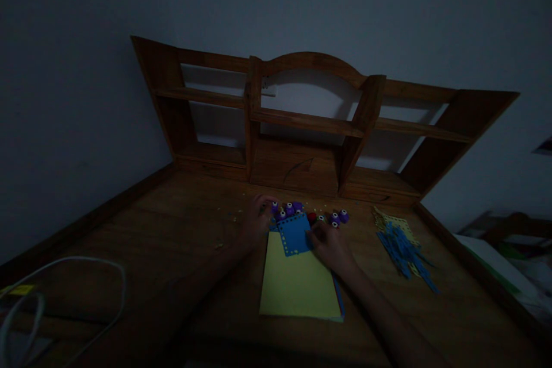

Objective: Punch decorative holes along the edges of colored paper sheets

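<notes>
A small blue square of paper (pixel 297 234) with punched holes along its edges lies over the top of a yellow paper stack (pixel 297 287). My right hand (pixel 331 246) pinches the blue paper at its right edge. Up and to the left, my left hand (pixel 256 219) has its fingers closed around a small purple craft punch (pixel 275 207). More purple punches (pixel 290 208) cluster just behind the blue paper, beside a red one (pixel 311 217). Several others (pixel 335 218) stand behind my right hand. It is dim, so fine finger detail is hard to see.
Blue paper strips (pixel 402 247) lie on a hole-edged yellow sheet (pixel 407 229) at the right. Tiny yellow paper bits (pixel 219 245) are scattered about the wooden desk (pixel 181 230). A wooden shelf unit (pixel 302 121) stands at the back. A white cable (pixel 123 282) loops at lower left.
</notes>
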Available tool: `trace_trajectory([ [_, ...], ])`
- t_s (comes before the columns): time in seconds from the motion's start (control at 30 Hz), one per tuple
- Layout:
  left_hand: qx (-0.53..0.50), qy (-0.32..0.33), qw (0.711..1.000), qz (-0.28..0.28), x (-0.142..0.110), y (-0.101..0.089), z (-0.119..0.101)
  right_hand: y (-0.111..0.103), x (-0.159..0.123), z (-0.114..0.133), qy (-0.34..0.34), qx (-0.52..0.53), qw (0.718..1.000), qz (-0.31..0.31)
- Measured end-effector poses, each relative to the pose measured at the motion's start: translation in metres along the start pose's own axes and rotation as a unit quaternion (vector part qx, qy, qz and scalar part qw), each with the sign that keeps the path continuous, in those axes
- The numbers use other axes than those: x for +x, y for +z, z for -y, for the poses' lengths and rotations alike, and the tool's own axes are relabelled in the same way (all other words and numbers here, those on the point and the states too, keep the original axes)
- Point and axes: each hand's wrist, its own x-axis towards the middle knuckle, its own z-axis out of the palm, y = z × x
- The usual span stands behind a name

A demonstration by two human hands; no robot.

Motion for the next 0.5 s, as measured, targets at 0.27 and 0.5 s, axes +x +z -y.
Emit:
trace_trajectory([
  [0.27,0.011,-0.002,1.000,-0.024,-0.001,0.000,-0.005,0.004,0.004,-0.009,-0.029,0.075,0.995,-0.052],
  [0.5,-0.010,0.008,0.999,-0.047,-0.002,-0.001,-0.019,-0.001,0.003,-0.004,-0.030,0.120,0.986,-0.108],
])
